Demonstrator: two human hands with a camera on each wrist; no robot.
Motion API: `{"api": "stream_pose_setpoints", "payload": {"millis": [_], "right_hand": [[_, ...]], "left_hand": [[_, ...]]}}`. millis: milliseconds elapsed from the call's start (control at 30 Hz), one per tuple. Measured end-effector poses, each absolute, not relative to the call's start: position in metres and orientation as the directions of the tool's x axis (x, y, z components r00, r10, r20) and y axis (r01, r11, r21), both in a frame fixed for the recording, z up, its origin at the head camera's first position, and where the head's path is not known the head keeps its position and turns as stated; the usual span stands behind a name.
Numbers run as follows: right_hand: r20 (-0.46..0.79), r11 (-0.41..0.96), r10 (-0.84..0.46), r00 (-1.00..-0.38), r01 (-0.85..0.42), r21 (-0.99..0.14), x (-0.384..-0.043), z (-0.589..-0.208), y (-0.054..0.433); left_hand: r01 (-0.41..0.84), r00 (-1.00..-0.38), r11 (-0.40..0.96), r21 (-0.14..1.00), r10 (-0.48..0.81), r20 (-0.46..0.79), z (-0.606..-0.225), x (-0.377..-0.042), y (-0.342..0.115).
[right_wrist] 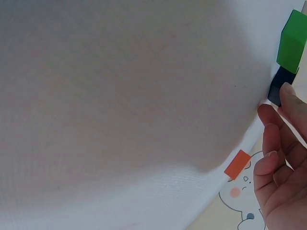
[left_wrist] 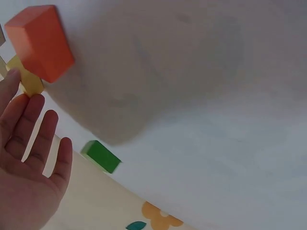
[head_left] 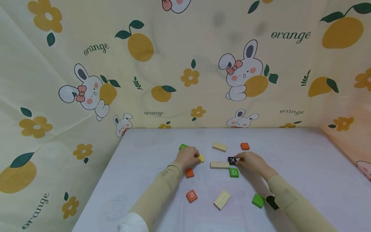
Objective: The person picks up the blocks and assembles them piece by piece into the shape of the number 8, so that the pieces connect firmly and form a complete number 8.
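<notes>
My left hand [head_left: 187, 157] pinches a yellow block [head_left: 201, 158] between thumb and fingertips; in the left wrist view the yellow block [left_wrist: 31, 82] shows beside an orange block [left_wrist: 42, 43]. With thumb and forefinger, my right hand [head_left: 252, 163] holds a black letter block [head_left: 232, 160] marked K. That black block [right_wrist: 281, 86] sits right by a green block [right_wrist: 292, 42] in the right wrist view. From the head, this green block [head_left: 234, 173] shows a D. A long plain wooden block [head_left: 219, 165] lies left of the black one, between the two hands.
Nearer the front lie an orange R block [head_left: 191, 196], a plain wooden block [head_left: 222, 200], a green block [head_left: 258, 200] and a black block [head_left: 272, 202] partly under the right sleeve. Farther back are another wooden block [head_left: 219, 147], an orange block [head_left: 244, 146] and a half-hidden green block [head_left: 183, 146].
</notes>
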State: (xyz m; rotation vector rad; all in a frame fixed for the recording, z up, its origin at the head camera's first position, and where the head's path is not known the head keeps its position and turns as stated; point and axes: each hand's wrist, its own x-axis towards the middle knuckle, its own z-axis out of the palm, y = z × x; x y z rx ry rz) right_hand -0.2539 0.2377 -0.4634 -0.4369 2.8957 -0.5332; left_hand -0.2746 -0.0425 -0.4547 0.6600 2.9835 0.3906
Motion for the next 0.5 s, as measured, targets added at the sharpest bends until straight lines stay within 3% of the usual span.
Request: {"api": "stream_pose_setpoints", "payload": {"millis": [500], "right_hand": [[-0.114, 0.891, -0.314, -0.942, -0.252, -0.377, -0.254, -0.462, 0.238]], "left_hand": [[0.449, -0.888, 0.869, 0.207, 0.460, -0.009, -0.458, -0.277, -0.025]]}}
